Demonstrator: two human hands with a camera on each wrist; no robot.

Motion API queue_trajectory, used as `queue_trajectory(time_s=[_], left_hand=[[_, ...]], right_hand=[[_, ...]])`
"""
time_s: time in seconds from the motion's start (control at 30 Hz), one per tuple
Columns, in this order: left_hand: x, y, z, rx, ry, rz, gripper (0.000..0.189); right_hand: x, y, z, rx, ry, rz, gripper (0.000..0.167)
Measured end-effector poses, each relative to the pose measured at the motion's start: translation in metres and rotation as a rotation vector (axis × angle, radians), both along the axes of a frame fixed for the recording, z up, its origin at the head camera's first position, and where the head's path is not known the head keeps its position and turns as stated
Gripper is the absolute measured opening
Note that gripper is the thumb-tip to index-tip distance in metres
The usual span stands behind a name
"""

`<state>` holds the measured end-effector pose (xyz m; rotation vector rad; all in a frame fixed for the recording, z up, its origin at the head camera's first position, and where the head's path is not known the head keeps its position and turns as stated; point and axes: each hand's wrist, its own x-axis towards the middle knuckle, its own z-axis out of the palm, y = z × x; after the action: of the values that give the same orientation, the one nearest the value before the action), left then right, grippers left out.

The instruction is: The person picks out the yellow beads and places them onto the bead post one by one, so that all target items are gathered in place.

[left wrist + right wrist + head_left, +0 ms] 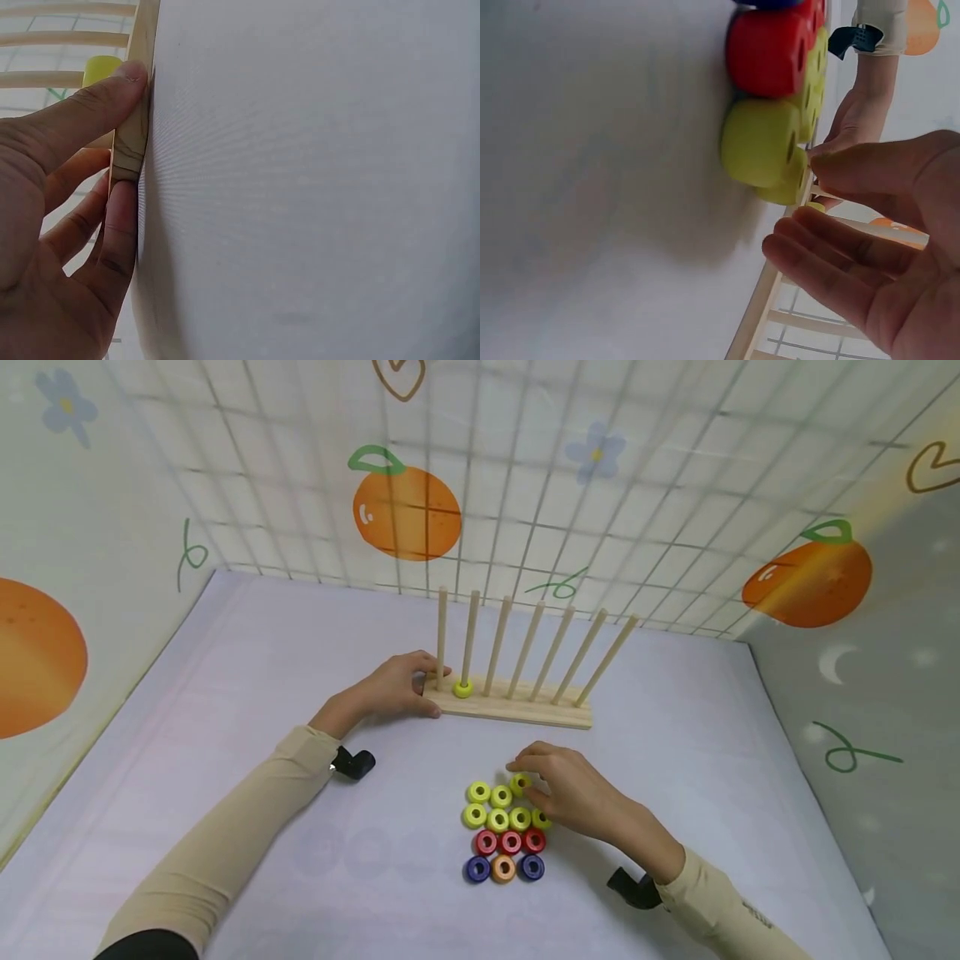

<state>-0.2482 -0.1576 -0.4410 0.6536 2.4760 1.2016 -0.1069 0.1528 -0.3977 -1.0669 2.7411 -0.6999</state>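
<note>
The left hand (393, 687) grips the left end of a wooden peg rack's base (517, 710). In the left wrist view its thumb (112, 97) presses the base's side, with the other fingers round the end. A yellow bead (462, 689) sits low on the second peg from the left. The right hand (573, 789) is over the far right corner of a group of beads, thumb and fingers parted about a yellow bead (519, 785). In the right wrist view, a gap shows between the right thumb (862, 166) and fingers.
Several more yellow beads (497, 820) lie in rows, with red beads (511, 842) nearer, then two dark blue beads (477, 869) flanking an orange bead (503, 868). Upright pegs (525, 647) rise from the rack. A wire grid (510, 518) behind printed cloth stands at the back.
</note>
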Motion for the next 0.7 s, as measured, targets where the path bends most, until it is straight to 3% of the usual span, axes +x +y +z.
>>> queue_trajectory(time_s=[0.33,0.7], left_hand=[[-0.001,-0.001,-0.002,-0.023,0.027,-0.001,0.069],[-0.001,-0.002,-0.003,-0.053,0.066,-0.013,0.071]], right_hand=[[-0.001,-0.002,-0.008,0.0,-0.057,-0.005,0.026],[-0.001,-0.008,-0.011,-0.002,-0.035,0.01,0.023]])
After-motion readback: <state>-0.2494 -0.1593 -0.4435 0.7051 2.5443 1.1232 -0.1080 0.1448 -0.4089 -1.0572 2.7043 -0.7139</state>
